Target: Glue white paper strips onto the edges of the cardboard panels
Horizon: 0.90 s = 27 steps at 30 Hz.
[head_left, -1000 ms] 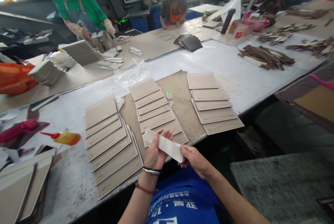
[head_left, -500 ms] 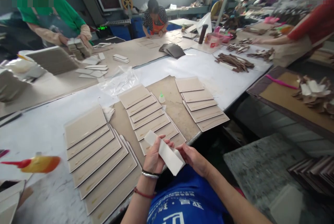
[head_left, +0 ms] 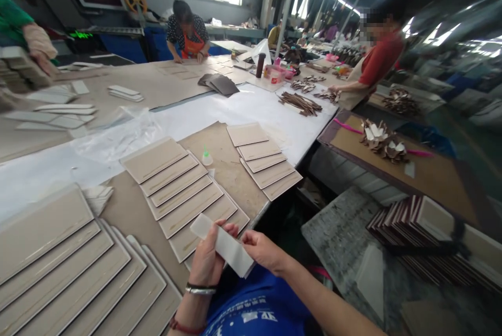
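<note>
My left hand [head_left: 209, 255] is wrapped round white strips [head_left: 231, 250] of paper or thin card, which lie slanted across the palm. At their right edge my right hand [head_left: 264, 251] is closed, thumb and fingertips pinching the edge; how many strips it grips I cannot tell. Just beyond my hands, a fanned row of beige boards [head_left: 192, 200] bears thin lines of what looks like glue. More such boards [head_left: 66, 263] overlap at the left, and a smaller row [head_left: 266, 161] lies to the right.
A small bottle with a green tip [head_left: 207, 157] stands between the rows. Clear plastic film [head_left: 121, 135] lies further back. Bound boards [head_left: 423, 236] rest on a low surface at right. Co-workers are at the table: one in red [head_left: 376, 64], one in an orange apron [head_left: 190, 38].
The view has swung to the right, so the table's contents appear further left. Both hands stay at the white strips, with the right fingers now pinched closer to the strips' edge.
</note>
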Each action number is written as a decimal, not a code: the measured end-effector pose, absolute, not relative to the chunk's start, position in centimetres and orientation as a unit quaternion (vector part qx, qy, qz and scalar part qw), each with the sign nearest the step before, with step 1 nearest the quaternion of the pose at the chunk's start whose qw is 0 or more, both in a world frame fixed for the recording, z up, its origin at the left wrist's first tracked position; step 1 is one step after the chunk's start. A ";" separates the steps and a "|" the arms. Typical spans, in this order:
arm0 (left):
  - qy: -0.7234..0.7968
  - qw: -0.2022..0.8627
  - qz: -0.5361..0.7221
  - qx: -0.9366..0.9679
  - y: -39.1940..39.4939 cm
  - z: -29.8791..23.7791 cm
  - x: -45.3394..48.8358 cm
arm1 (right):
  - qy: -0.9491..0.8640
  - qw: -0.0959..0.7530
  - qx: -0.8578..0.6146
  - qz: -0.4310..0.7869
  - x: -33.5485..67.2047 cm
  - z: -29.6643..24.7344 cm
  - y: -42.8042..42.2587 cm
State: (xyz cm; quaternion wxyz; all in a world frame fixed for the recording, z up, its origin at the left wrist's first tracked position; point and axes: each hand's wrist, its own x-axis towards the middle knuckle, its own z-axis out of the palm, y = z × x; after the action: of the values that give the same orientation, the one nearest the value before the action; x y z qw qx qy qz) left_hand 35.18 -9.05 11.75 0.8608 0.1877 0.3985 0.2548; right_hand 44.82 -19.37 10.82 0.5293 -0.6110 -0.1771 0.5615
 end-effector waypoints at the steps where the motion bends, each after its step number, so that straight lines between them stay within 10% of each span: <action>1: 0.407 0.857 0.256 0.183 -9.1 11.8 35.7 | -0.218 0.528 -0.617 0.542 45.3 10.9 -19.3; 27: 0.416 0.841 0.001 0.346 -13.3 11.7 50.7 | -0.121 0.533 -0.631 0.550 56.5 10.0 -25.0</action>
State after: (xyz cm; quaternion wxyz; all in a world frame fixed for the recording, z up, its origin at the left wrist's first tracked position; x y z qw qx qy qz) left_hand 50.74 -13.32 11.71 0.8408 0.3462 0.4162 0.0013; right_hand 56.51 -24.98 9.98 0.5330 -0.6314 -0.1206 0.5502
